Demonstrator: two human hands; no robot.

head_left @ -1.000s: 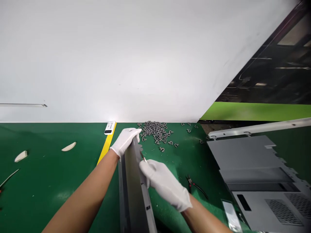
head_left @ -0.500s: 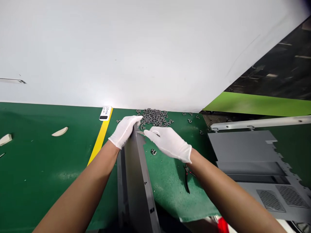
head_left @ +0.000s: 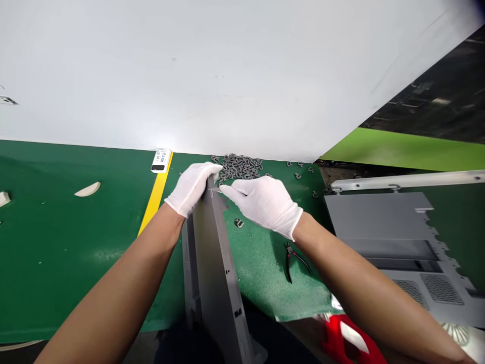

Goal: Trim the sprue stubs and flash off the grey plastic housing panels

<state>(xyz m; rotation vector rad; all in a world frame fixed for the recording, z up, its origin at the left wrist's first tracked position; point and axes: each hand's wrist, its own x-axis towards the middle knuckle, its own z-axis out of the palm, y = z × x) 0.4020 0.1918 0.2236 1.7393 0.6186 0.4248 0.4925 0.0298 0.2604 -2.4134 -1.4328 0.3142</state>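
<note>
A long grey panel [head_left: 215, 258] stands on its edge, running from the bottom centre toward the pile of parts. My left hand [head_left: 194, 188], in a white glove, is wrapped round its far end. Close by on the right, my right hand [head_left: 263, 205], also gloved in white, pinches a thin pale blade-like piece [head_left: 215, 189] whose tip lies against the panel's upper edge. Its fingers hide most of that piece. Just beyond both hands is a heap of small grey hooked parts [head_left: 242, 167]. A small metallic clip [head_left: 238, 223] rests beneath my right hand.
Pliers [head_left: 290, 263] with dark handles lie right of the panel. Another grey panel [head_left: 382, 215] with mesh openings is at the right, near a white rail [head_left: 417, 179]. A white device [head_left: 161, 160] sits by the yellow tape [head_left: 155, 202]. A red object [head_left: 335, 338] is low right.
The view has shifted, so the table and its objects appear higher. Both hands keep their places at the panel's far end. The pliers show more fully beside my right forearm.
</note>
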